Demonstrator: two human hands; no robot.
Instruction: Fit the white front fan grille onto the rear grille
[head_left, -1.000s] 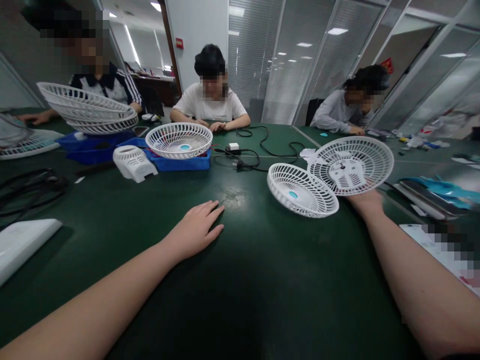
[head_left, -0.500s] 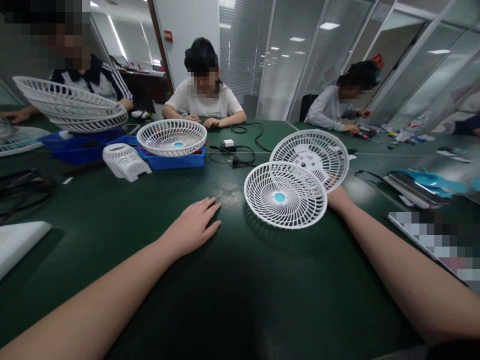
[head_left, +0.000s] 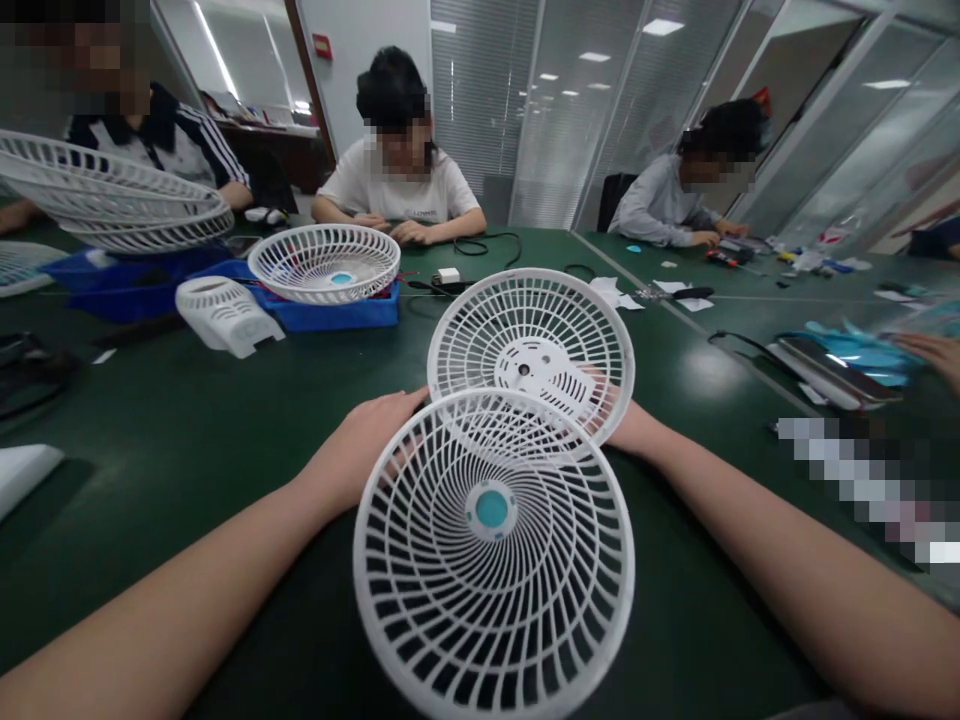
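A white round fan grille point(head_left: 559, 560) with a blue centre disc stands in front of me, its face tilted toward me. Behind its upper edge rises a rear fan grille point(head_left: 469, 330) with a vented hub; the two overlap, and I cannot tell whether they are joined. My right hand point(head_left: 626, 420) grips the rear fan grille from behind at its lower right, with its fingers partly hidden by the slats. My left hand point(head_left: 371, 435) is at the left side where the grilles overlap, fingers stretched out and partly hidden behind the front grille's rim.
Another fan grille point(head_left: 300, 262) rests on a blue tray point(head_left: 337, 315), next to a white plastic housing point(head_left: 229, 315). Stacked grilles point(head_left: 142, 215) are at the left. Black cords, paper scraps and a phone-like device point(head_left: 832, 372) lie on the green table point(head_left: 300, 640). Several people sit around it.
Both grilles have come left and closer to me, the front one tipping up to face me. My right hand moved left with them. My left hand is now partly behind the front grille.
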